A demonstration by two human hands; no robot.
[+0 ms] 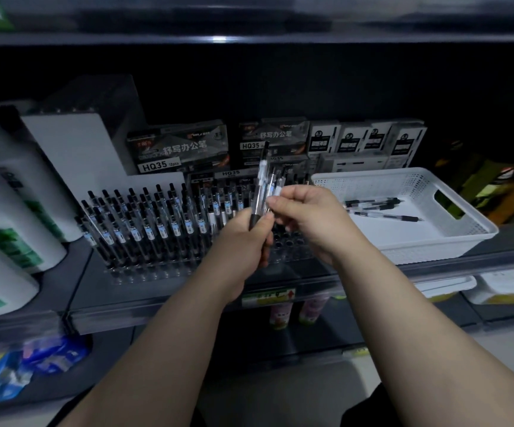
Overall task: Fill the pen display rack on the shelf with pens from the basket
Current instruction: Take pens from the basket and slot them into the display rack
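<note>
- Dim shop shelving fills the view; the task plays out on one dark shelf (157, 315) at chest height.
- One pen (263, 167) stands upright in the left hand (243, 241), tip down. That way it looks ready to drop straight into a hole.
- Left fingers (263, 221) curl round its dark grip, thumb pressed against the barrel. Holding it low leaves the clicker end free.
- A bundle (275, 186) of several more pens sits in the right hand (305, 214), just beside the single pen. The fingers are curled and pinch the lower barrels together; it seems to serve as a handy supply, so the left can take pens one at a time.
- Both hands hover above the rack (157, 272), over its right part, where empty holes show. The left part is packed with upright pens in tidy rows, so filling is well along.
- A basket (434, 238), white and perforated, rests on the shelf right of the rack, close enough for quick reach. A few loose pens (378, 208) lie flat inside.
- Behind the rack, pen boxes (178, 149) are stacked against the back.
- White bottles (12, 211) stand to the left.
</note>
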